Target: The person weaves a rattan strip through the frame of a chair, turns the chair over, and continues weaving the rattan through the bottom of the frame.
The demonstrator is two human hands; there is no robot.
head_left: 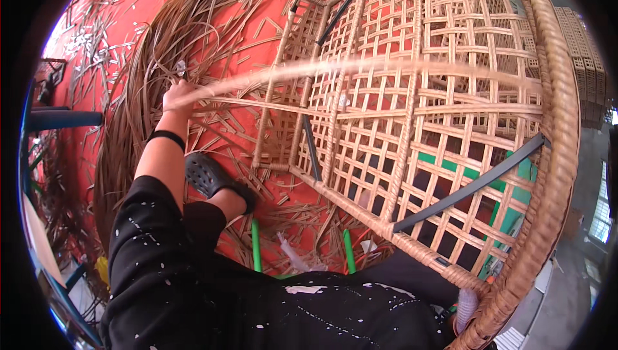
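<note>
A large woven wicker frame [417, 92], with an open lattice and a thick wrapped rim [557, 125], leans across my lap on the right. My left hand [178, 95] is stretched out to the left, its fingers closed around a pale wicker strip [347, 65]. From there the strip arcs over the lattice toward the rim, blurred by motion. Other strands run below it, woven through the lattice. At the lower right, what seems to be a covered finger of my right hand [466, 306] shows beside the rim; the rest of that hand is hidden.
A big coil of long brown strips [145, 92] lies on the red floor sheet [122, 2], among scattered offcuts. Dark bars [473, 186] brace the wicker frame. My foot in a dark clog [215, 179] is near the coil. Green legs [256, 244] stand below me; stacked wicker pieces [576, 47] are far right.
</note>
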